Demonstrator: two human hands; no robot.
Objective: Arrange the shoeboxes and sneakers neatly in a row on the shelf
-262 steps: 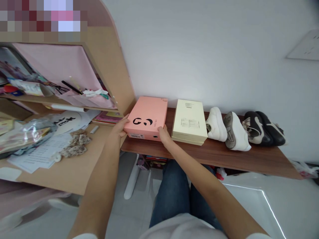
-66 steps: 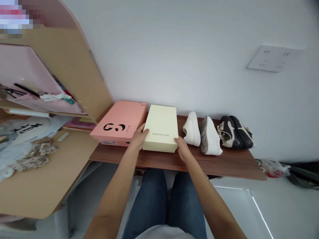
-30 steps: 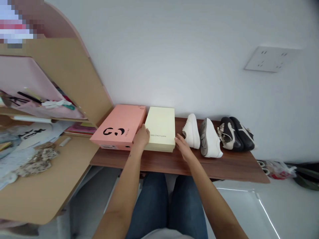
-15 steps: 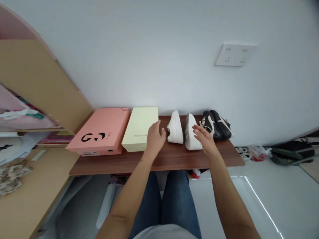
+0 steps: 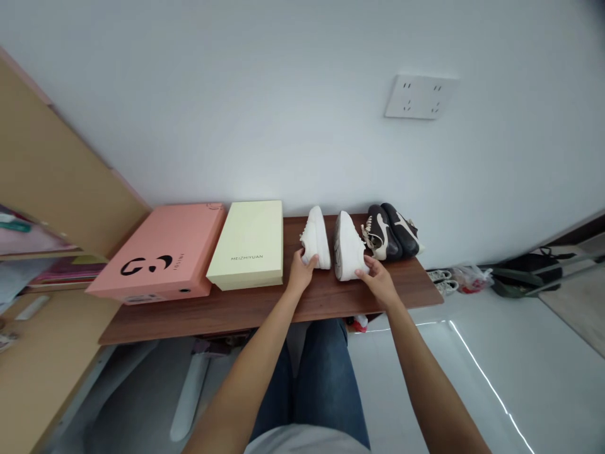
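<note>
Two white sneakers lie on their sides on the brown wooden table point(image 5: 326, 299). My left hand point(image 5: 301, 272) is closed on the heel end of the left white sneaker point(image 5: 316, 239), thumb and fingers on either side. At the right white sneaker point(image 5: 348, 249), my right hand point(image 5: 378, 280) grips the near heel corner with thumb and fingers. Just right of it rests a pair of black shoes point(image 5: 391, 233) with cream trim and laces. Left of my left hand sits a pale yellow shoebox point(image 5: 250, 236), its lid on.
A pink shoebox point(image 5: 165, 243) lies at the table's left end, beside a light wooden desk point(image 5: 42, 359). On the floor at right are more shoes point(image 5: 443, 284), a plastic bag point(image 5: 472, 277) and a dark green bag point(image 5: 524, 274). A socket plate point(image 5: 420, 96) is on the wall behind.
Both hands have come down from above the table onto the white sneakers, the left onto the left one, the right onto the right one. The view has shifted somewhat to the right.
</note>
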